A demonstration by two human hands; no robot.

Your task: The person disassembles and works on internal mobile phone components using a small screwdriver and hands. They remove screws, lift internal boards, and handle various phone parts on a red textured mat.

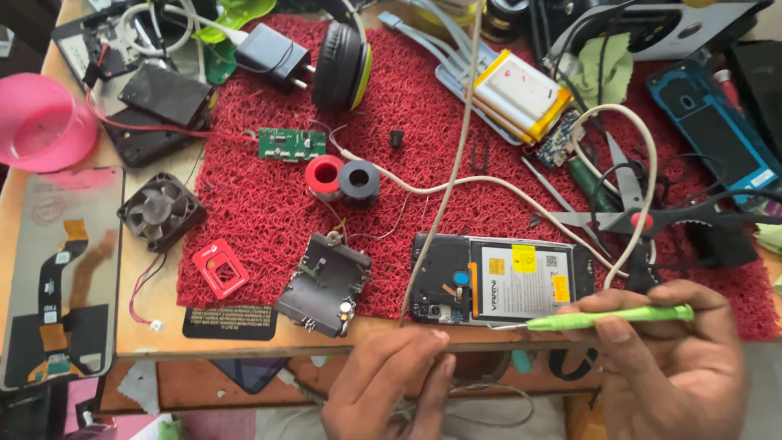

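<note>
Cluttered workbench (pixel 244 346), red mat (pixel 261 195)

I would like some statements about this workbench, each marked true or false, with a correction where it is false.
1. The right hand holds a green screwdriver. True.
2. The opened phone lies on a blue mat. False: it lies on a red mat.
3. The left hand grips the scissors. False: it is at the table edge near a thin cable; the scissors lie apart.
4. A small black fan sits left of the red mat. True.
5. The screwdriver tip points toward the phone. True.
</note>
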